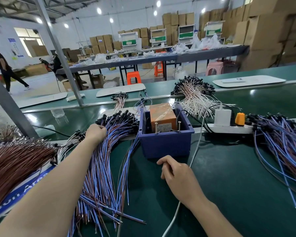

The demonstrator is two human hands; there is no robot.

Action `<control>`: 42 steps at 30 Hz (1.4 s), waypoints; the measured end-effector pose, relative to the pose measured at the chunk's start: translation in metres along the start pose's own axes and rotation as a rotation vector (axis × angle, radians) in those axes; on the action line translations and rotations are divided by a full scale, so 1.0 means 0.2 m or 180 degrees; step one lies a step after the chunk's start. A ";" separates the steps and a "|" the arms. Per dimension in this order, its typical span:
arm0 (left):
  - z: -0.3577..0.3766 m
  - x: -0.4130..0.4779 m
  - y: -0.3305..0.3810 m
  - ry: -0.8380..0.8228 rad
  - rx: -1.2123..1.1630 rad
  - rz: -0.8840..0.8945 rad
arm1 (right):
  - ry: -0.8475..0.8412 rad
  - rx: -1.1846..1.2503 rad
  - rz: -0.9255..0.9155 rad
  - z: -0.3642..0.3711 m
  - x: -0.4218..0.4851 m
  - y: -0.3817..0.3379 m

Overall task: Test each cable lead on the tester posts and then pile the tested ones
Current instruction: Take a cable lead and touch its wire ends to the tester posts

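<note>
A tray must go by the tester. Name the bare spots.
The widest bare patch of green mat lies between the white cable and the right pile of leads, in front of the power strip. The left pile of leads crowds everything left of the blue bin.

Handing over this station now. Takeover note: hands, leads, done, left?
Left hand: on the connector ends of the left lead pile beside the blue bin; fingers hidden, hold unclear.
Right hand: loosely curled, empty, at the green mat before the bin.
Tester posts: both bare.
Right lead pile, past the power strip: probably the tested ones.
Left: take a lead, test it, pile it; the left pile is large.
</note>
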State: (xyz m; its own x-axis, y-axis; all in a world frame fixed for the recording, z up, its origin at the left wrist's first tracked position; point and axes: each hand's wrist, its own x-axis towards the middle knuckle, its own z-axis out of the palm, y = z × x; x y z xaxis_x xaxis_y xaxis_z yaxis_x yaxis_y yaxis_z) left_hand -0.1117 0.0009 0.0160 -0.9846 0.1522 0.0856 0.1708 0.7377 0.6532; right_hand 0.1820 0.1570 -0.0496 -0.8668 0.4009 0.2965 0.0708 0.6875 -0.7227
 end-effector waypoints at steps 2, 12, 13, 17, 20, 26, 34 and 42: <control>0.00 -0.01 0.00 0.0097 -0.0298 -0.0125 | -0.0006 0.0013 0.0013 0.00 0.00 0.00; -0.23 -0.15 0.26 0.0836 -0.1441 0.0409 | 0.0108 0.0293 0.0097 0.00 0.00 0.01; -0.27 -0.18 0.31 0.0941 -0.1607 0.0541 | 0.0124 0.0366 0.0119 0.00 0.00 0.01; -0.47 -0.34 0.54 0.1507 -0.2275 0.1137 | 0.0186 0.0753 0.0210 0.00 0.00 0.01; -0.62 -0.48 0.68 0.1739 -0.2878 0.1611 | 0.0229 0.0988 0.0230 -0.01 -0.01 -0.01; -0.63 -0.76 0.77 0.0654 -0.4649 0.1705 | 0.0055 0.1787 0.0063 -0.05 -0.09 -0.14; 0.01 -1.05 0.55 -0.0884 -0.4697 0.0856 | 0.0591 0.3158 -0.0085 -0.16 -0.06 -0.34; 0.26 -1.02 0.34 -0.1424 -0.4978 -0.0187 | 0.1242 0.4691 0.0975 -0.25 -0.02 -0.10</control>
State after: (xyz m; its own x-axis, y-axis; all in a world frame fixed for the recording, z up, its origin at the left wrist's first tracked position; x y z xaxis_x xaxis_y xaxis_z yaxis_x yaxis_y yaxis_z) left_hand 0.1018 0.0546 0.0030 -0.8519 0.5237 0.0033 -0.3408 -0.5591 0.7558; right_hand 0.2093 0.1719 -0.0045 -0.7163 0.6978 -0.0028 -0.5185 -0.5349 -0.6671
